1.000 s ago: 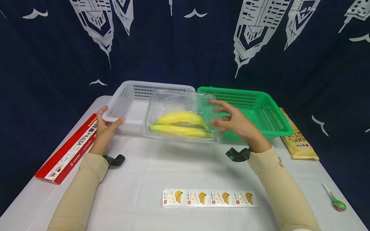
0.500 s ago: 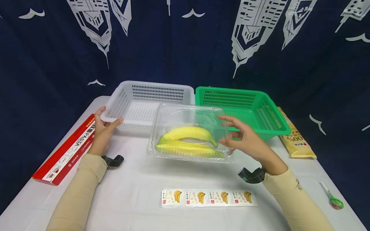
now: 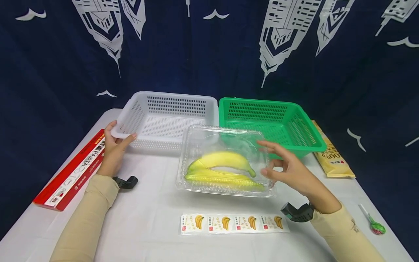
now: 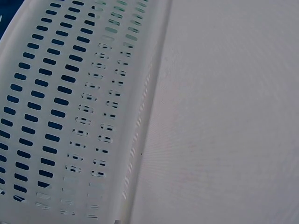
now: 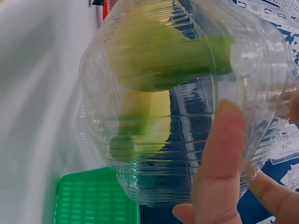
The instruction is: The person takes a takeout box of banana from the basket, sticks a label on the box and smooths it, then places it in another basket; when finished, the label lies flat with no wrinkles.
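My left hand (image 3: 114, 153) grips the front left corner of the white plastic basket (image 3: 157, 144), thumb at its front rim. In the left wrist view, the slotted wall of the basket fills the left half and the hand is out of sight. My right hand (image 3: 292, 171) holds the right end of a clear clamshell container (image 3: 200, 145), tilted with its lid side toward me. Inside lie yellow bananas (image 3: 226, 160). The right wrist view shows the thumb (image 5: 218, 163) against the ribbed plastic, with greenish banana ends behind it.
A green basket (image 3: 256, 110) stands right of the white one. A red pasta box (image 3: 73, 171) lies at left, a yellow bag (image 3: 335, 158) at right, and a lollipop (image 3: 376, 226) nearer the right edge. A strip of banana stickers (image 3: 234, 223) lies in front.
My right hand has brought the container of bananas from in front of the baskets toward me and slightly right. The left hand keeps its grip on the white basket.
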A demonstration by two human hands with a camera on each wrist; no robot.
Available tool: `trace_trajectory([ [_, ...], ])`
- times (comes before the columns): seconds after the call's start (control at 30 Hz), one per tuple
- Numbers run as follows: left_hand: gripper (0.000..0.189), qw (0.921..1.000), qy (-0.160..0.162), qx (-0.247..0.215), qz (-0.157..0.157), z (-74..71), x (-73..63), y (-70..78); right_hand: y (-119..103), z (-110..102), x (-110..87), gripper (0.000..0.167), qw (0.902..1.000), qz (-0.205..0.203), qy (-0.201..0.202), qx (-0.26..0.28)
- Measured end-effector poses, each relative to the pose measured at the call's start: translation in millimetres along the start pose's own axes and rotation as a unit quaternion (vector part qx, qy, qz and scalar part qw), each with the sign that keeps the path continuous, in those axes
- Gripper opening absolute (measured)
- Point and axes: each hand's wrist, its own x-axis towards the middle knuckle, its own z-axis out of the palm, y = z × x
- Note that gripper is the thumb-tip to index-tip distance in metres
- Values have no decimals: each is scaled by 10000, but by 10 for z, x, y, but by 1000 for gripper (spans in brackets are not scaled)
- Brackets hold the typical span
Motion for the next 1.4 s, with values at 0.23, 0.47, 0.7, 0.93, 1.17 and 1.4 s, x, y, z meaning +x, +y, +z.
trace_trajectory([
  [0.23,88,10000,13,-53,-38,-10,5,9,132,4,-111,73,9998,-100,-126,138],
  [0.47,86,10000,52,-35,-10,8,-4,9,308,33,-233,73,9990,27,-339,290],
  [0.7,87,10000,43,-44,-27,1,1,13,440,28,-295,69,9965,521,-495,435],
  [0.93,87,10000,20,-15,-23,2,-7,11,599,-24,-273,70,9929,967,-535,446],
  [1.17,89,10000,-23,55,-79,-5,-1,5,698,-90,-196,68,9920,1086,-529,366],
  [1.4,91,9999,-7,42,-135,-5,1,21,724,-127,-131,70,9912,1203,-461,294],
])
